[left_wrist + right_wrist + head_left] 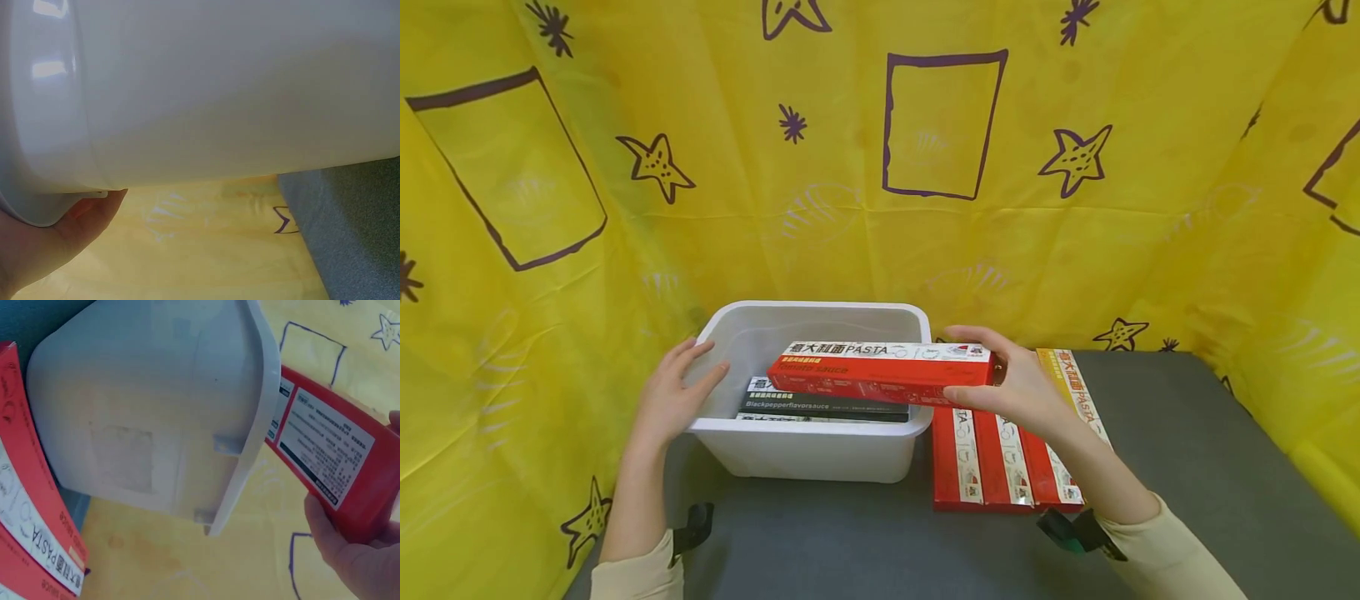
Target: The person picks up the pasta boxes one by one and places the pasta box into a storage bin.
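Observation:
A red pasta box (pixel 880 371) labelled "Tomato sauce" is in my right hand (pixel 1011 383), which grips it by its right end. The box lies nearly level over the white plastic bin (pixel 805 454), and its printed underside shows in the right wrist view. My left hand (pixel 681 392) holds the bin's left rim, with the thumb on the inner side; in the left wrist view a finger hooks under the rim's outside. Inside the bin lies a black pasta box (pixel 820 402) labelled black pepper flavour sauce, with another box edge in front of it, partly hidden.
Right of the bin, several red pasta boxes (pixel 992 479) lie side by side on the dark grey table (pixel 820 542). A yellow-ended pasta box (pixel 1067 375) lies behind them, partly covered by my right arm. Yellow patterned cloth (pixel 850 242) encloses the back and sides.

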`<state>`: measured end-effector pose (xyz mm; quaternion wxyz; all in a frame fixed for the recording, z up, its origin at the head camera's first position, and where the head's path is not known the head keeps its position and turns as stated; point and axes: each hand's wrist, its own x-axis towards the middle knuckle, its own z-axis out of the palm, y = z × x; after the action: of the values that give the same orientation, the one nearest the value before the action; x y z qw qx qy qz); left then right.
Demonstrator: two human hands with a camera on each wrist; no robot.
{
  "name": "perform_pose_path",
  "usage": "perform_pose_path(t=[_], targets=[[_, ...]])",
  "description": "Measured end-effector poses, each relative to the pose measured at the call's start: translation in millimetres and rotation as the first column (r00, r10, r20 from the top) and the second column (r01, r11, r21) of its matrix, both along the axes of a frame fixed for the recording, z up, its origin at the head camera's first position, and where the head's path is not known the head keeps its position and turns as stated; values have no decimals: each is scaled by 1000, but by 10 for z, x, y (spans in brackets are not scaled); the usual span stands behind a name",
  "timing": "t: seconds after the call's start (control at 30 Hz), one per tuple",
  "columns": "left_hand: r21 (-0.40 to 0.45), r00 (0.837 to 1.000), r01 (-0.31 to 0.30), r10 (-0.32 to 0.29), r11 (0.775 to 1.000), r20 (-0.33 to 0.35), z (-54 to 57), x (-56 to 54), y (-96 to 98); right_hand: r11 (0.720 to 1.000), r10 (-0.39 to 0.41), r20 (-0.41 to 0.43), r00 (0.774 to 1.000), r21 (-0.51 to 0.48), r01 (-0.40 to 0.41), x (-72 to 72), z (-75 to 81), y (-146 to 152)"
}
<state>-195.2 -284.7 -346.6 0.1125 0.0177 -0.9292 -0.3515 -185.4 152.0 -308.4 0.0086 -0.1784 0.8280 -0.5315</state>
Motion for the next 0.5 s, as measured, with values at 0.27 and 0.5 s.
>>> perform_pose_path(t=[0.27,0.5], targets=[[-6,1000,0,0,1000,0,-12,-3,-22,996,66,2,998,-53,-66,-133,21,-222],[6,1000,14,-14,1000,-12,-7,14,-20,997,69,-31,997,16,-69,-204,-26,-363]])
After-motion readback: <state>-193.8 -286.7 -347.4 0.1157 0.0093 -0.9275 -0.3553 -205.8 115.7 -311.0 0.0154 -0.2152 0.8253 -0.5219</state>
